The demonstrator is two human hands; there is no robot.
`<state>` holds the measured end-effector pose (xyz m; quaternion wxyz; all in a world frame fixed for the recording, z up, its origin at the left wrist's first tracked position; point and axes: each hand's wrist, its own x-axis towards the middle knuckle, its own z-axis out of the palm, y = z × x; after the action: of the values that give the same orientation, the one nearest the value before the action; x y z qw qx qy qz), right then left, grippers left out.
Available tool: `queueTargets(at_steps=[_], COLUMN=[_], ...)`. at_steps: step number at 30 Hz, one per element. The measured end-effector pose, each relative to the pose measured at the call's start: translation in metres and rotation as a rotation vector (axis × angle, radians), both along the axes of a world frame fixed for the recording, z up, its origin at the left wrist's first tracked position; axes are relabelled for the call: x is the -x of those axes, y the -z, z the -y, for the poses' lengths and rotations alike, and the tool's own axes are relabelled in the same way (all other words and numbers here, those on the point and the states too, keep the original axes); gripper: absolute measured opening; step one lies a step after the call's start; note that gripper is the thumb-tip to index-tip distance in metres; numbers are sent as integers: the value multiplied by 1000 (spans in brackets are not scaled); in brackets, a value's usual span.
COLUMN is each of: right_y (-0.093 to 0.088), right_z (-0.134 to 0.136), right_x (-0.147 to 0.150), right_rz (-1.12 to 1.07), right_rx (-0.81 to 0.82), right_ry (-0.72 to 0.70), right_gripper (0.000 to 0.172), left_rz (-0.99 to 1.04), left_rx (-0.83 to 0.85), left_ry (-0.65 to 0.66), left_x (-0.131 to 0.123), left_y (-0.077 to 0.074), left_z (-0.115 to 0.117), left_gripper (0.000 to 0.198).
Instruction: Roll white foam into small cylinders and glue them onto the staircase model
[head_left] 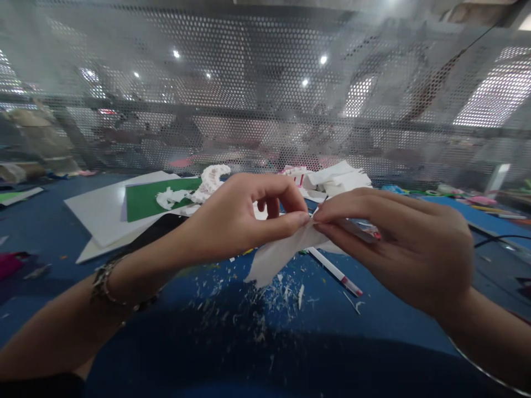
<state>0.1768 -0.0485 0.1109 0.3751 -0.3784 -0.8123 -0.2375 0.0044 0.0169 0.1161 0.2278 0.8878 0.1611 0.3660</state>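
Observation:
A thin white sheet of tissue paper (pixel 271 257) hangs from my fingers above the blue table (pixel 166 342). My left hand (pixel 257 213) pinches its upper edge between thumb and forefinger, the other fingers curled. Close beside it, my right hand (pixel 398 237) pinches the same edge, thumb below and fingers above. The two sets of fingertips nearly meet. Under the sheet lie many small white scraps (pixel 269 304). A narrow white strip with a reddish end (pixel 336 272) rests on the table just behind the hands.
Left of centre, a green sheet (pixel 141 199) lies on white boards (pixel 95 218), near a crinkled white paper piece (pixel 213 179). Crumpled white paper (pixel 342 177) is piled behind my right hand. A perforated metal panel (pixel 249 83) closes off the back. A dark cable (pixel 501 237) runs at right.

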Motion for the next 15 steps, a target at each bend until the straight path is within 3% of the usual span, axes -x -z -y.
queueTargets(at_steps=[6, 15], right_y=[2, 1], right_z=[1, -1], right_x=[-3, -1], right_rz=[75, 68], right_rx=[-21, 11], right_ry=[-125, -139], right_gripper=[15, 14], left_rz=[-3, -32], left_rx=[-22, -112], left_ry=[-52, 15], left_x=[-1, 0], left_y=[0, 2], left_z=[2, 1], left_gripper=[9, 9])
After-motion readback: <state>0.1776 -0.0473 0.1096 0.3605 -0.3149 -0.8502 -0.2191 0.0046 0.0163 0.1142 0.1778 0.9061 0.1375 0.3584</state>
